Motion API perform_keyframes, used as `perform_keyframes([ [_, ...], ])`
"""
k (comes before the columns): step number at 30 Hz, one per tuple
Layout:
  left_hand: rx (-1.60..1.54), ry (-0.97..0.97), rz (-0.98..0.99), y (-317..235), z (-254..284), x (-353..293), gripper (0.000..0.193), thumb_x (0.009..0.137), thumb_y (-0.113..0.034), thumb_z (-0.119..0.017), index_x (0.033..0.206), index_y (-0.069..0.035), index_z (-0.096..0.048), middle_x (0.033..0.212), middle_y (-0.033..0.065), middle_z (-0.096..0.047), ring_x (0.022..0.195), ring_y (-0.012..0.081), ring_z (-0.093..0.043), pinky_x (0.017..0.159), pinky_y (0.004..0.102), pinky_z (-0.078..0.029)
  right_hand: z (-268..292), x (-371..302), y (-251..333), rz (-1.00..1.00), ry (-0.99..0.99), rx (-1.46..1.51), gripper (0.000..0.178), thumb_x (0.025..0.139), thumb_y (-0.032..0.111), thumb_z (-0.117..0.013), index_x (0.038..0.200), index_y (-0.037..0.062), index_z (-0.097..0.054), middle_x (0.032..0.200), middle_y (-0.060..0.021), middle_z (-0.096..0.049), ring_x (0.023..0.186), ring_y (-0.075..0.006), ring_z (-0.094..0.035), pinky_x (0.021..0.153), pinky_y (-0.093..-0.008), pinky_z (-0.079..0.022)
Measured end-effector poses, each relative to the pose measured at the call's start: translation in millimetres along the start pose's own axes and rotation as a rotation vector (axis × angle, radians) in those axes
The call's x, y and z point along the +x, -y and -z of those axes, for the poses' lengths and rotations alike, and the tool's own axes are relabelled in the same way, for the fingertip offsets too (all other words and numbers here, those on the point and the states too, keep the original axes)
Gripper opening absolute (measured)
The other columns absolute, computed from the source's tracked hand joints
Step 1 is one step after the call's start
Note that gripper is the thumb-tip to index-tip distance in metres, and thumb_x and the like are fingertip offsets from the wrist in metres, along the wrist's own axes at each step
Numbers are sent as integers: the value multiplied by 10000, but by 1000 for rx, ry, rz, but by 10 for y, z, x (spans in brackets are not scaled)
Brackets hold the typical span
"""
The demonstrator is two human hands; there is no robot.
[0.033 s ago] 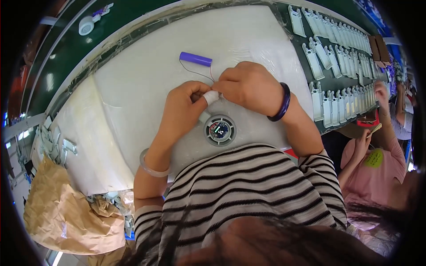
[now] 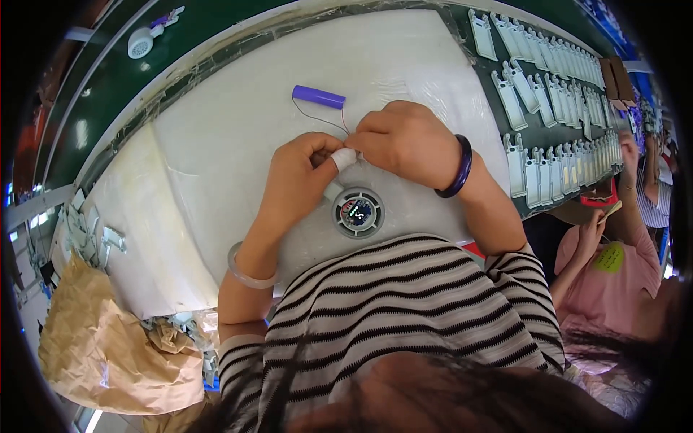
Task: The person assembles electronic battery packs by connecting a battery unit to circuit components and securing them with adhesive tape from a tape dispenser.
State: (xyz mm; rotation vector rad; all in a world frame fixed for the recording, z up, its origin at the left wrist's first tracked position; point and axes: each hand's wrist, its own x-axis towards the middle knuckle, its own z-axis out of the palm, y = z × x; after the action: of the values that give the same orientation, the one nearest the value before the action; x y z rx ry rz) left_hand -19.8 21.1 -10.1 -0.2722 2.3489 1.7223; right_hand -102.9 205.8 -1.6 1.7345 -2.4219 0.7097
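Observation:
My left hand (image 2: 297, 177) and my right hand (image 2: 406, 144) meet over the middle of the white work surface, both with fingers closed in a pinch. Two thin wires (image 2: 315, 115) run from a purple cylindrical battery (image 2: 318, 97) to my right fingertips. White wrapping covers my left thumb. What the left fingers pinch is hidden. Just below my hands lies a grey round-headed device (image 2: 380, 216), its neck running up under the left hand. The open head shows a circuit board (image 2: 357, 213) with small lit spots.
Rows of pale plastic housings (image 2: 545, 173) stand on the green table at right. A similar device (image 2: 141, 43) lies far left. Crumpled brown paper (image 2: 108, 346) and loose pale parts (image 2: 86, 231) are at the left. A co-worker in pink (image 2: 613, 274) sits at right.
The co-worker's raised hand at the right has shifted slightly to the right. My own hands, the battery and the device show no visible movement.

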Motion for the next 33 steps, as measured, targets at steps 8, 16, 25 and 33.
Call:
perform_keyframes([
  [8,-69,0,-60,86,-5,39,142,822,-92,-683,898,25,-657,753,45,-650,660,91,-574,608,233,-471,23,16,-21,5,7,-32,243,662,90,-673,905,102,-665,821,-22,-622,680,-222,-589,631,-334,-484],
  [16,-63,5,-62,57,18,59,144,826,-99,-681,901,21,-658,742,36,-646,652,79,-565,596,230,-461,11,57,-23,4,-44,-21,125,714,129,-628,838,109,-631,757,-44,-574,678,-243,-603,624,-352,-479],
  [25,-66,0,-81,107,5,63,140,824,-86,-664,910,23,-658,730,43,-646,628,85,-562,580,233,-458,8,42,-32,25,-51,-27,125,721,137,-624,844,115,-633,768,-42,-578,679,-244,-599,627,-352,-474],
  [33,-79,12,-68,149,-20,44,133,818,-68,-651,913,24,-662,743,59,-654,637,95,-575,586,239,-468,-6,10,-36,24,-45,7,115,723,137,-623,835,113,-632,744,-45,-562,675,-240,-594,630,-349,-474],
])
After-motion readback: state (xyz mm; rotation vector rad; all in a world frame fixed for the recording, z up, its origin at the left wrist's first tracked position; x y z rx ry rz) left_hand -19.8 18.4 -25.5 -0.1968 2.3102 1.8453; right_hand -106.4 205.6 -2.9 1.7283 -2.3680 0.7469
